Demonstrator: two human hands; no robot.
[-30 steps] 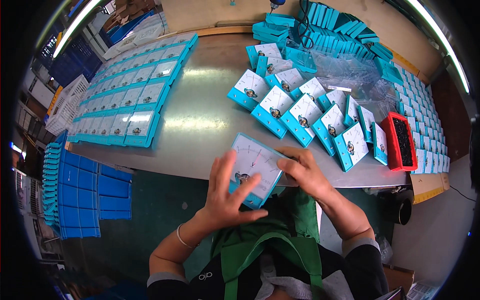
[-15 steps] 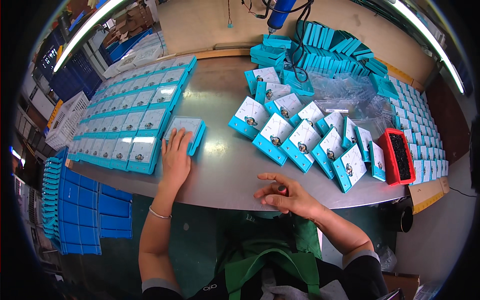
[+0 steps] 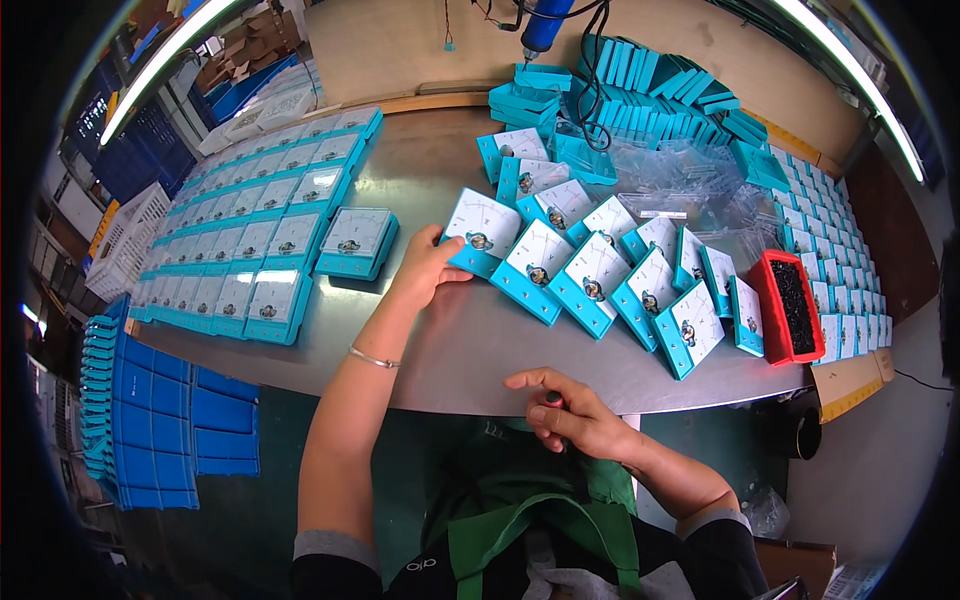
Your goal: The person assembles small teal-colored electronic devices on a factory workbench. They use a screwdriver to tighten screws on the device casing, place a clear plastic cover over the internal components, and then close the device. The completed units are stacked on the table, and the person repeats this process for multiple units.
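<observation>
My left hand (image 3: pixel 428 266) grips the lower left corner of a teal panel meter (image 3: pixel 482 228) with a white dial face, at the left end of a loose group. Its thumb lies over the front and the fingers curl at the edge. A separate teal meter with a clear cover (image 3: pixel 357 236) lies flat to the left of that hand. Over the table's front edge, my right hand (image 3: pixel 580 415) is curled around a slim tool with a red and black end (image 3: pixel 554 400); most of the tool is hidden. Several more uncovered meters (image 3: pixel 590 280) lean over one another to the right.
Rows of covered meters (image 3: pixel 240 240) fill the table's left side. A red bin of small black parts (image 3: pixel 795 305) stands at right, near clear covers (image 3: pixel 680 185) and stacked teal cases (image 3: pixel 650 110). A blue power screwdriver (image 3: pixel 542 32) hangs at the back.
My left hand has left the covered meter beside the rows and moved right, taking hold of the leftmost uncovered meter. My right hand stays nearly in place with its tool.
</observation>
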